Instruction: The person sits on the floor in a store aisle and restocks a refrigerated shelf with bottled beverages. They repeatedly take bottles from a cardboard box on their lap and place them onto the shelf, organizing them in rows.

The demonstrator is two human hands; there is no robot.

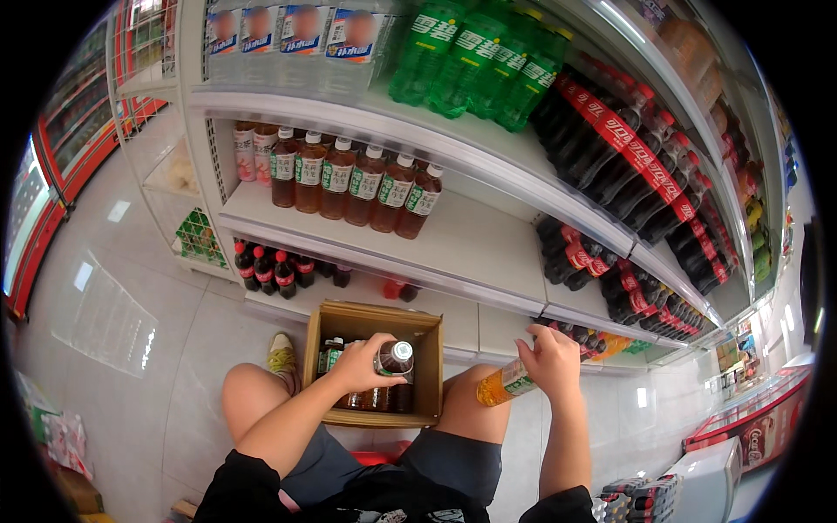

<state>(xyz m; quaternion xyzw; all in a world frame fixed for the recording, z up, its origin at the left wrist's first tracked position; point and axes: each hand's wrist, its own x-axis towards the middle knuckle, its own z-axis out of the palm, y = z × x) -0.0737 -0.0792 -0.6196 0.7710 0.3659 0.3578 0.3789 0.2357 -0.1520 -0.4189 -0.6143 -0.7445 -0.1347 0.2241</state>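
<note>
My left hand [359,364] is wrapped round a tea bottle [398,355] with a white cap, above an open cardboard box [429,336]. More dark tea bottles [330,352] stand inside the box, which sits between my knees. Off to the right, my right hand [554,359] grips a tilted bottle of amber drink [500,385] by its upper part, its bottom beside my right thigh. My fingers hide that bottle's top. Ahead, a row of matching tea bottles [352,185] stands on the middle shelf.
The white shelf unit [331,248] rises just beyond the box. Its upper shelf carries green soda bottles [475,61] and clear water bottles [305,44]; cola packs [628,148] fill the right side. Small cola bottles [283,272] stand low at left. A wire rack [161,157] flanks the shelf.
</note>
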